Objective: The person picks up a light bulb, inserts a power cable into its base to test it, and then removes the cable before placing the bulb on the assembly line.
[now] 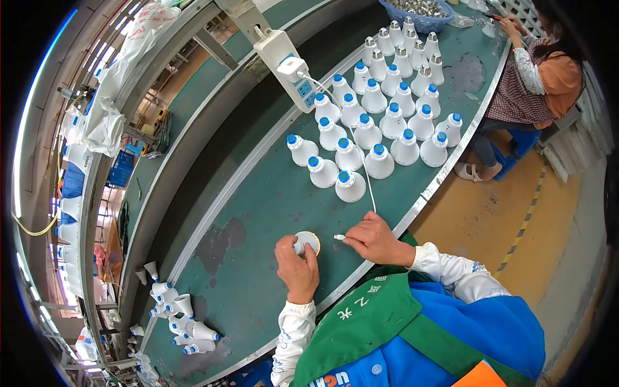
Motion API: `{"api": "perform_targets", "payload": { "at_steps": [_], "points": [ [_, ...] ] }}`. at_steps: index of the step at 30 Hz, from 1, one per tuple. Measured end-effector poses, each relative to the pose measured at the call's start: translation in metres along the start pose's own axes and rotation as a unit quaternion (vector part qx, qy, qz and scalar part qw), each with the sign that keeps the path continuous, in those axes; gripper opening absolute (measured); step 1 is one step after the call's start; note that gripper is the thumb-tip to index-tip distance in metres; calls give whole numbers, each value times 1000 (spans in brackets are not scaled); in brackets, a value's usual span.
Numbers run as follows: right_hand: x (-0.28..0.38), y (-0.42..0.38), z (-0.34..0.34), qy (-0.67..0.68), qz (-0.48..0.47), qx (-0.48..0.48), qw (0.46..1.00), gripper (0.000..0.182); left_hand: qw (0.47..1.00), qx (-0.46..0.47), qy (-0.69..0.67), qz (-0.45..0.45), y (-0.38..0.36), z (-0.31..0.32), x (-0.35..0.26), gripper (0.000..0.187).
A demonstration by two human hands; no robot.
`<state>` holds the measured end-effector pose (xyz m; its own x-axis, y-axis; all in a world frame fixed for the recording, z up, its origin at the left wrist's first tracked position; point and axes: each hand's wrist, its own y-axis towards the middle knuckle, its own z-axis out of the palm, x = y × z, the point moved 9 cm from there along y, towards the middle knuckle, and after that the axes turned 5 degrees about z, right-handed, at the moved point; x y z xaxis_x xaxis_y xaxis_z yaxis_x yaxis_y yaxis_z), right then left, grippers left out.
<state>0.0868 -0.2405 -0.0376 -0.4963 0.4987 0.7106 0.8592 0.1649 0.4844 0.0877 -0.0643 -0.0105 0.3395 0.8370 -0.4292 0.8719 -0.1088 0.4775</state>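
Observation:
My left hand [296, 267] grips a white lamp housing [307, 241], its round open end turned up toward me, just above the green worktable [258, 213]. My right hand [371, 238] pinches the small white plug at the end of a thin white cable [364, 164]; the plug tip points at the housing, a short gap away. The cable runs up across the table to a white power strip [287, 68].
Several white housings with blue caps [377, 119] stand upright in rows beyond my hands. More lie loose at the table's near left [180, 316]. A seated person [538, 77] works at the far right beside a blue basket [419, 16] of metal parts.

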Motion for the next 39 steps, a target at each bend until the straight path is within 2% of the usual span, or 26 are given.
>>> {"api": "perform_targets", "payload": {
  "at_steps": [25,31,33,39],
  "points": [
    [2,1,0,-3,-2,4,1000,16,1000,-1,6,8,0,0,-3,34],
    [0,0,2,1,-2,1,1000,15,1000,-7,11,-12,-4,5,4,34],
    [0,0,1,-1,-3,0,1000,15,1000,1,17,-8,-3,6,3,39],
    [0,-1,1,-9,-6,1,1000,15,1000,1,-1,9,0,-1,-5,36]
  ]
}}
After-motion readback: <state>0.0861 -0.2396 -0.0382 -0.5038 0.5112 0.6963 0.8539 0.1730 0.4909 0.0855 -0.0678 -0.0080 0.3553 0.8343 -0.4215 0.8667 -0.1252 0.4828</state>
